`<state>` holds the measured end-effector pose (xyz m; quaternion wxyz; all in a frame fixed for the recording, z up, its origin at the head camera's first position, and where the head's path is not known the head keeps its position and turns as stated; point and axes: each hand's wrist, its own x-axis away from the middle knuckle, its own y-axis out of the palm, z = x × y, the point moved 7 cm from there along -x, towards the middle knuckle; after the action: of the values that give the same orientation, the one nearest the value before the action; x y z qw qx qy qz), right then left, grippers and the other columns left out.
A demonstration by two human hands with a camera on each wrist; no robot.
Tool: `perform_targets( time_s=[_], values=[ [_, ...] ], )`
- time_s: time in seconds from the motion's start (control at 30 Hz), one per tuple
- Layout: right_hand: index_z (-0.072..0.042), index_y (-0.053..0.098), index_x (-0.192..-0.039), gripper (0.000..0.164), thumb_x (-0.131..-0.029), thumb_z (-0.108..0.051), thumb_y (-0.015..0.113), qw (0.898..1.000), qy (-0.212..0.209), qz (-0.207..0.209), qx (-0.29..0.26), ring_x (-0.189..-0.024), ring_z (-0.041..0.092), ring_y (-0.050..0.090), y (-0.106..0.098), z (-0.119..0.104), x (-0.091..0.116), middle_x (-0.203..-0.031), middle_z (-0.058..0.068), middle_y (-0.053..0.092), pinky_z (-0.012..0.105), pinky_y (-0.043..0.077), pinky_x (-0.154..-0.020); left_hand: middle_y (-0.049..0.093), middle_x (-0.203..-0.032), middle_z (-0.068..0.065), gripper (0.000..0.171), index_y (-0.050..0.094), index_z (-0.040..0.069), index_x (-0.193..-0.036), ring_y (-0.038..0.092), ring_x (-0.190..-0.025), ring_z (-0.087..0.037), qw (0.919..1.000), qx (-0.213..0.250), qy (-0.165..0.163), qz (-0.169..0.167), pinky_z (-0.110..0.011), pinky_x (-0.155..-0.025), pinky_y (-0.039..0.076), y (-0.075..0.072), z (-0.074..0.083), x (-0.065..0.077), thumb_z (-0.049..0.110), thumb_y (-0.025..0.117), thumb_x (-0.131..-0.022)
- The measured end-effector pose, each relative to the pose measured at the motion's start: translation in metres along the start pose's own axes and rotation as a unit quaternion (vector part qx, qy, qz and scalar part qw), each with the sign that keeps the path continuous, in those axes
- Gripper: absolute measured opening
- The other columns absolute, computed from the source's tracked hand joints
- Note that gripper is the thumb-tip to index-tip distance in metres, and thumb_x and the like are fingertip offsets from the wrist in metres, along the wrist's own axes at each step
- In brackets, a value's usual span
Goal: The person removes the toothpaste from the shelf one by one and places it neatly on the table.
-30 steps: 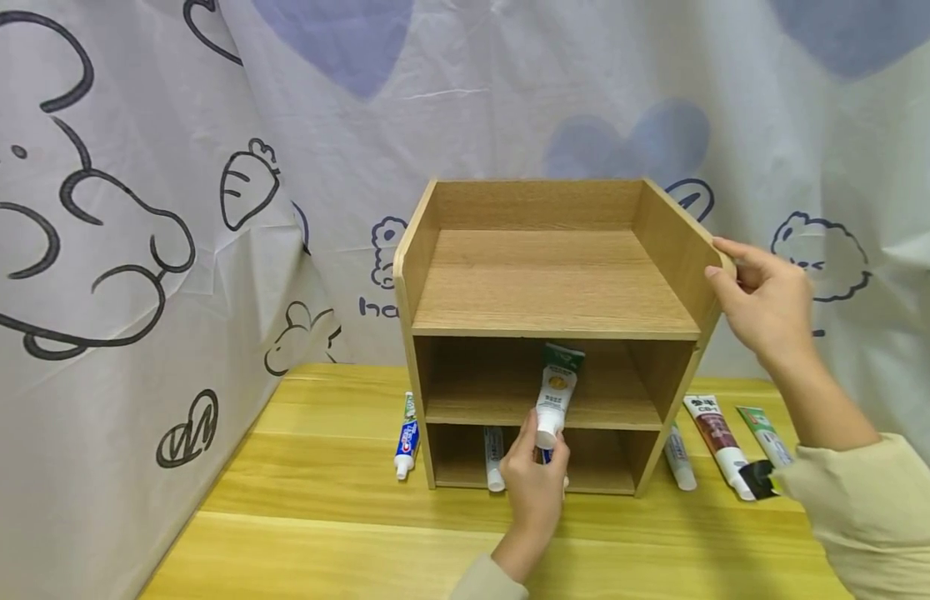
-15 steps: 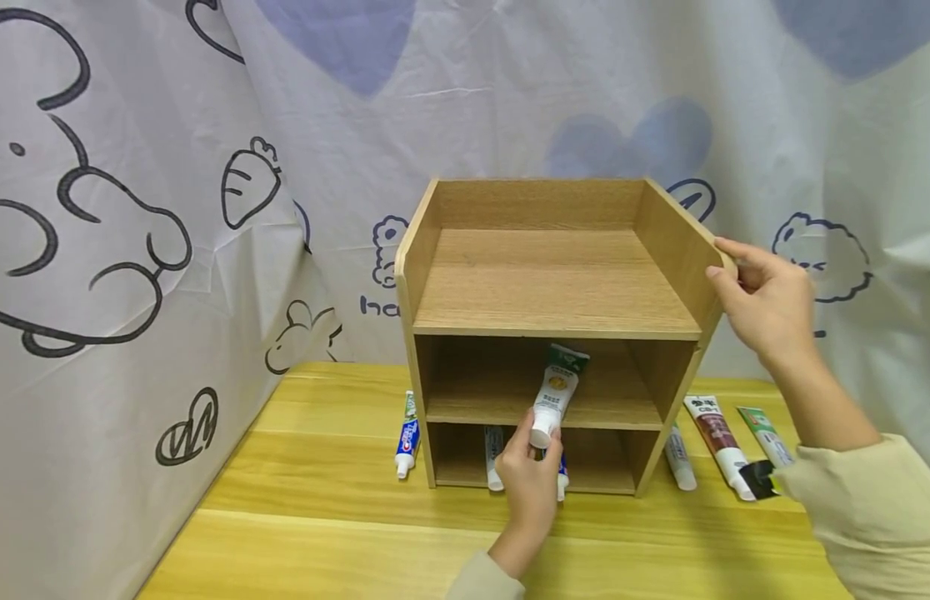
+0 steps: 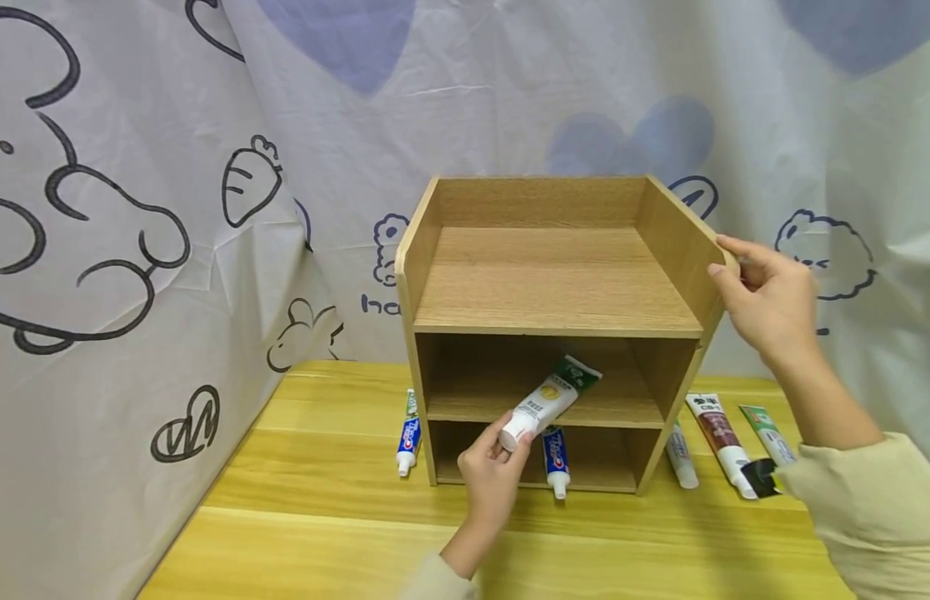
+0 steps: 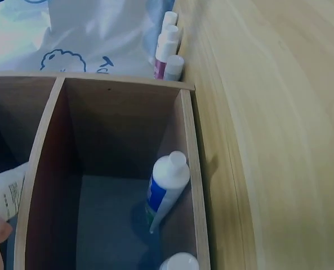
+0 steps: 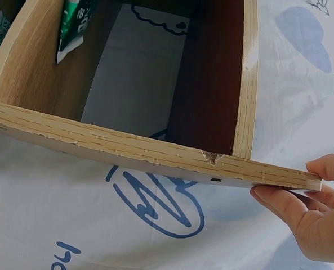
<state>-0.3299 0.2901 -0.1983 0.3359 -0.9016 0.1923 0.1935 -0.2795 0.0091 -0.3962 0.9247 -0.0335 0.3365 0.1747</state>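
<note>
My left hand [image 3: 489,479] pinches a white and green toothpaste tube [image 3: 549,398] near its white cap. The tube slants across the front of the middle compartment, green end up and to the right. In the right wrist view, that green end [image 5: 72,28] shows inside the compartment. My right hand [image 3: 776,304] grips the front upper edge of the right side panel of the wooden shelf [image 3: 555,279]. A blue and white toothpaste tube [image 3: 557,465] lies in the bottom compartment, cap outward. Another tube's white cap [image 4: 181,262] appears there in the left wrist view.
Left of the shelf, a blue toothpaste tube [image 3: 408,437] lies on the wooden table [image 3: 322,500], overlapping something green. To the right lie a grey-white tube [image 3: 681,458], a maroon and white tube [image 3: 723,446] and a green and white tube [image 3: 767,433]. A patterned cloth [image 3: 495,100] hangs behind.
My left hand has moved left and the tube in it has tilted further to the right. The blue tube below has come into fuller view. My right hand stays on the panel.
</note>
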Motion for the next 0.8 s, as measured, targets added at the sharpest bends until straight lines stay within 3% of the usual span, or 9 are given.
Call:
perform_targets(
  time_s=[0.2, 0.6, 0.8],
  values=[
    [-0.010, 0.049, -0.134, 0.044, -0.094, -0.026, 0.050, 1.000, 0.006, -0.006, -0.007, -0.066, -0.022, 0.041, 0.001, 0.001, 0.000, -0.122, 0.027, 0.057, -0.004, 0.041, -0.054, 0.064, -0.100, -0.033, 0.030, 0.063, -0.015, -0.104, 0.066, -0.088, -0.040, 0.9956, 0.055, -0.072, -0.023, -0.027, -0.071, 0.059, -0.014, -0.005, -0.005, -0.005, 0.070, -0.076],
    [-0.011, 0.049, -0.135, 0.044, -0.094, -0.027, 0.050, 1.000, 0.011, -0.007, 0.001, -0.065, -0.021, 0.041, 0.000, 0.002, 0.000, -0.121, 0.027, 0.058, -0.001, 0.042, -0.052, 0.061, -0.107, -0.035, 0.034, 0.060, -0.015, -0.107, 0.066, -0.095, -0.034, 0.9804, 0.101, -0.160, -0.057, -0.023, -0.078, 0.058, -0.033, -0.020, -0.008, -0.009, 0.068, -0.075],
    [-0.012, 0.050, -0.134, 0.044, -0.093, -0.027, 0.050, 1.000, 0.011, -0.005, 0.006, -0.065, -0.021, 0.041, 0.000, 0.001, -0.001, -0.121, 0.026, 0.058, -0.003, 0.041, -0.052, 0.059, -0.111, -0.036, 0.035, 0.058, -0.016, -0.109, 0.068, -0.091, -0.013, 0.9681, 0.121, -0.213, -0.052, -0.024, -0.080, 0.058, -0.042, -0.029, -0.007, -0.009, 0.066, -0.075]
  ],
)
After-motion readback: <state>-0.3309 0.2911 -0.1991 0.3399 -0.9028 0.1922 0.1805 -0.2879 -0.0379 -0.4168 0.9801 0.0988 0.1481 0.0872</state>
